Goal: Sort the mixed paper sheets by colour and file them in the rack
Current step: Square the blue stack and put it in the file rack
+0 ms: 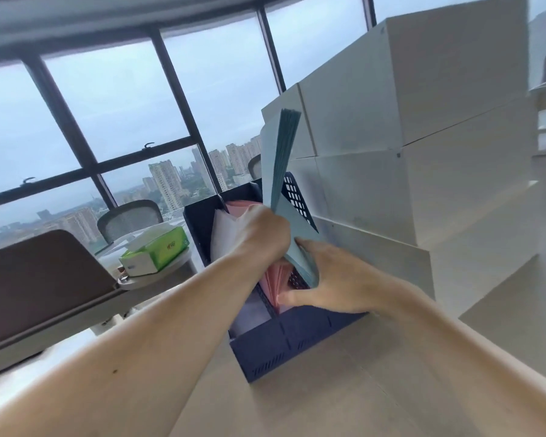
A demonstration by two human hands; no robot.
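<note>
The left hand (265,230) is curled tight round a thick stack of blue paper (281,159) and holds it up on its edge. The stack stands tall and leans a little, right over the dark blue rack (284,339). The rack sits on the pale table (344,402), close to some big white boxes (423,146) on the right. The right hand (338,279) is at the bottom of the blue paper. Its fingers (303,244) lie mostly straight against the stack, and its thumb reaches out low down, beside the pink paper (275,285). The pink paper stands in the middle slot of the rack. White paper (224,238) stands in the slot to its left, partly hidden by the left arm. The blue paper's bottom corner is down by the right-hand slot, but I cannot tell if it is inside yet. A green tissue box (158,250) sits further back on the left.
</note>
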